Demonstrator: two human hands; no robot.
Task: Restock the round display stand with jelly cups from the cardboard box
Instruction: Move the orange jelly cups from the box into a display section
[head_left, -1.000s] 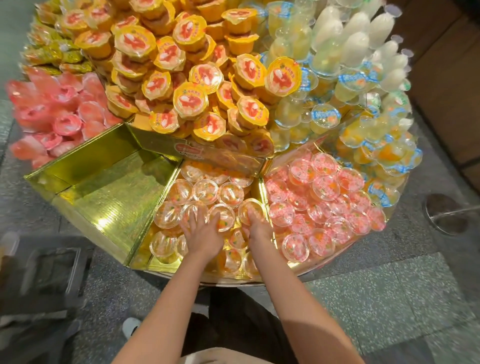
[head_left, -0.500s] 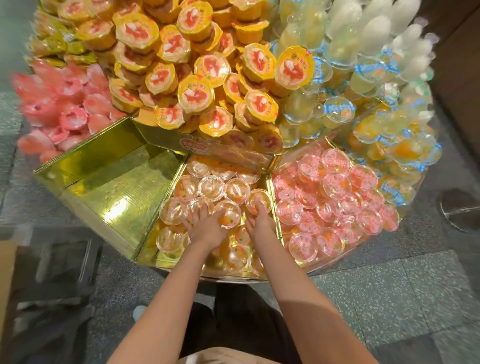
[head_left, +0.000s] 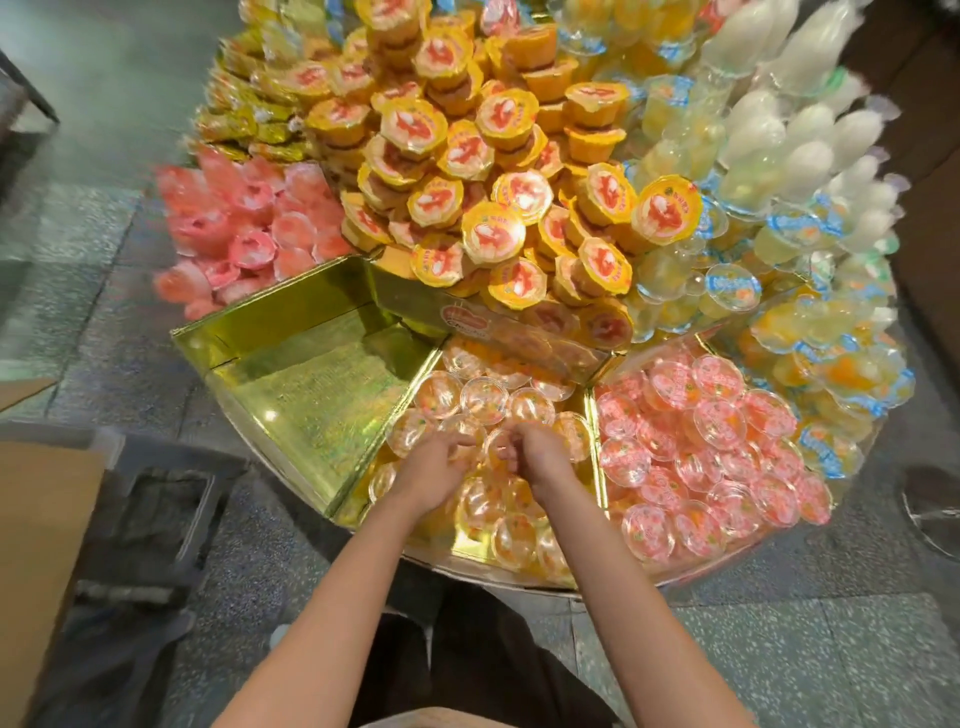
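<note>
Head view: writing on the lids and on the red oval label (head_left: 466, 318) of the round display stand (head_left: 291, 358) is too blurred to read. Clear orange jelly cups (head_left: 483, 397) fill its middle gold compartment. Left hand (head_left: 435, 467) and right hand (head_left: 537, 453) rest on them with fingers curled; whether either grips a cup I cannot tell.

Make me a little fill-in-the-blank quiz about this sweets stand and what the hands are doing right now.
1. Both hands, left hand and right hand, are over the compartment of ____ jelly cups.
2. The gold compartment to their left is ____.
3. The compartment to their right holds ____ lidded cups.
4. The pile of yellow-lidded cups lies ____ the hands.

Missing words: orange; empty; pink; behind
</note>
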